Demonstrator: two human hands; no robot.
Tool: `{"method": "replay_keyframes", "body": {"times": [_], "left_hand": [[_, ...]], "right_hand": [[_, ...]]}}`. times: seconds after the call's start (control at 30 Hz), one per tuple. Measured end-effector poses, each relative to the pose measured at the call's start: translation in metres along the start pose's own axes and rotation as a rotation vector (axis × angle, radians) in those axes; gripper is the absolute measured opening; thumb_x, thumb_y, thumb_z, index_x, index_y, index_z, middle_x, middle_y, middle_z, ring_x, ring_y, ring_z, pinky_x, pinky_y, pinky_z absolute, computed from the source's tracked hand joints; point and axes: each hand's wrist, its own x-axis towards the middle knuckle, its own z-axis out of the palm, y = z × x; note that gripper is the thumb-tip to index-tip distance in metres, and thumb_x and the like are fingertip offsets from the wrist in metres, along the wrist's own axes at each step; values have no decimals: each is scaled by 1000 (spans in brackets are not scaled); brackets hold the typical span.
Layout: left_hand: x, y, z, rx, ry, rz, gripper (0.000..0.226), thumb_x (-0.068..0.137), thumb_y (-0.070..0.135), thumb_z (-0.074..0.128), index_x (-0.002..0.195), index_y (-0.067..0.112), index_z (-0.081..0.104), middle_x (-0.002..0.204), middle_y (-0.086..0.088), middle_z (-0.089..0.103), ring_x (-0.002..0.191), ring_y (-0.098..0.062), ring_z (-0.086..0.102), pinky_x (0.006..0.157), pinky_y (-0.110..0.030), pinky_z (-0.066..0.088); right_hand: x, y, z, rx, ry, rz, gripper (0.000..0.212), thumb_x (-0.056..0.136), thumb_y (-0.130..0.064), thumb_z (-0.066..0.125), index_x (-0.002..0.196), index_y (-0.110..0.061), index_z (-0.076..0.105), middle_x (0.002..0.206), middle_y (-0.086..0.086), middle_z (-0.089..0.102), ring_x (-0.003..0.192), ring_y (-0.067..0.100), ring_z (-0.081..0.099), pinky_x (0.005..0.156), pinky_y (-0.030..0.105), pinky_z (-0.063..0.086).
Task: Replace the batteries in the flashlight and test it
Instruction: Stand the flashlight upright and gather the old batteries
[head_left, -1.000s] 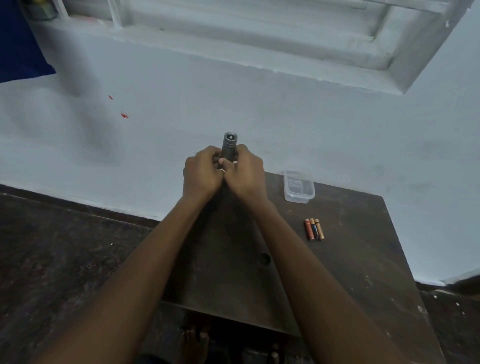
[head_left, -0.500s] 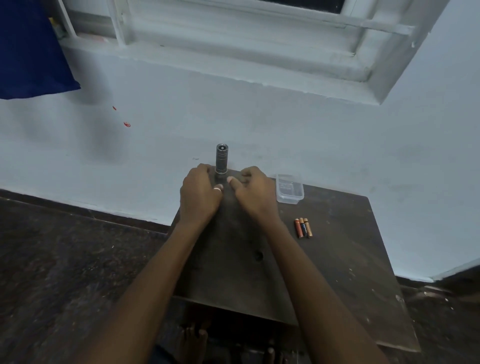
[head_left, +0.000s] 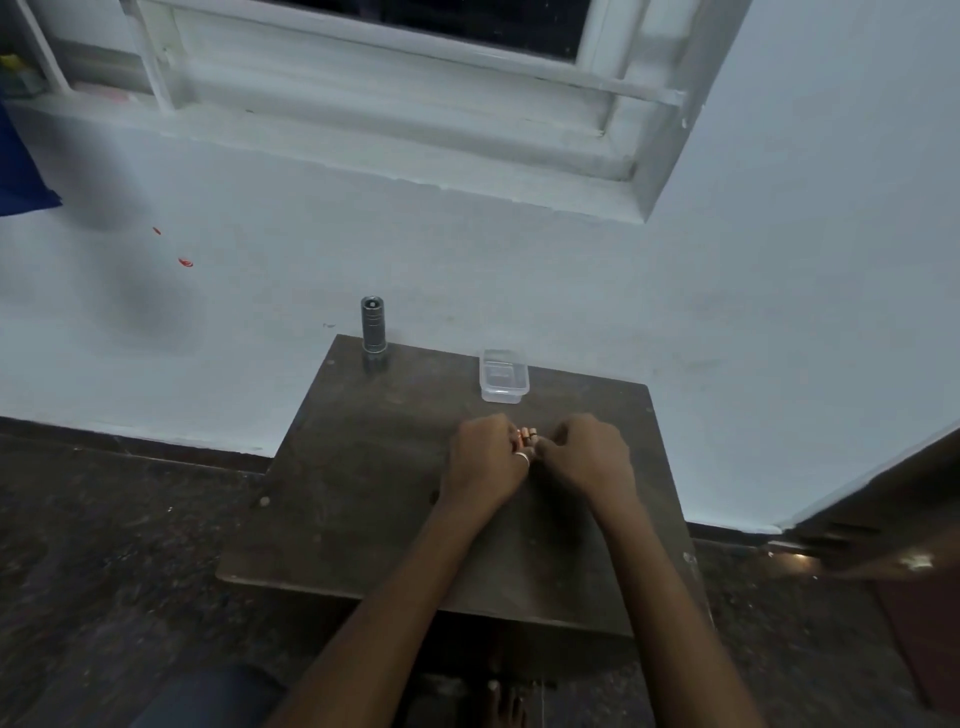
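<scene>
Flashlight (head_left: 373, 326) stood upright on the far left corner of the table (head_left: 363, 493), lens end up, close to the white wall (head_left: 519, 291). No hand touched it. Well to its right, near the far edge, sat a clear plastic box (head_left: 503, 375), lidded as far as could be told.

Both hands had met at the middle of the table, nearer than the box. The left hand (head_left: 485, 460) and the right hand (head_left: 589, 457) were knuckle to knuckle, fingers curled inward around the batteries (head_left: 525, 435), of which only the orange and dark ends showed in the gap between the fingertips. Whether each hand actually gripped a battery, or the fingers merely rested on them as they lay on the table, could not be told, as the fingers hid the contact. A ring (head_left: 522, 457) showed on a finger of the left hand.

Both forearms were bare and reached in from the near edge of the table. Above the wall ran a white window frame (head_left: 395, 104), and a dark floor (head_left: 104, 545) lay around the table.
</scene>
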Motion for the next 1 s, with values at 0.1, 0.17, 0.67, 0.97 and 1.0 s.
{"method": "replay_keyframes", "body": {"times": [0.1,0.17,0.67,0.97,1.0], "left_hand": [[2,3,4,68,-9,-16,22,83,21,70,102,11,70,100,-8,72,95,-24,65,86,-39,52],[5,2,2,104,-9,-24,21,84,18,68,104,12,70,102,-8,72,98,-26,65,88,-39,52],[58,15,-56,470,120,237,27,87,15,57,114,18,57,108,-5,65,103,-28,57,77,-39,50],[101,20,-48,564,-13,271,44,88,18,63,132,22,56,128,-5,60,123,-28,45,89,-39,44],[101,15,-48,492,15,234,45,88,17,63,133,21,57,130,-5,59,123,-28,45,88,-39,45]], "right_hand": [[1,-1,4,11,-34,-12,23,89,-31,65,86,-10,72,92,13,71,92,33,66,72,31,47],[3,-4,7,5,-40,-25,26,88,-31,67,77,-8,66,87,13,70,88,33,66,68,29,44],[9,-15,10,-199,58,-107,17,90,-24,64,99,-11,70,102,10,67,94,33,64,67,32,42],[15,-8,-8,-44,58,-157,16,89,-25,68,94,-12,76,88,6,69,80,24,63,69,31,50],[18,-8,-12,-3,87,-169,14,89,-24,68,93,-14,78,85,6,70,75,21,63,65,27,48]]}}
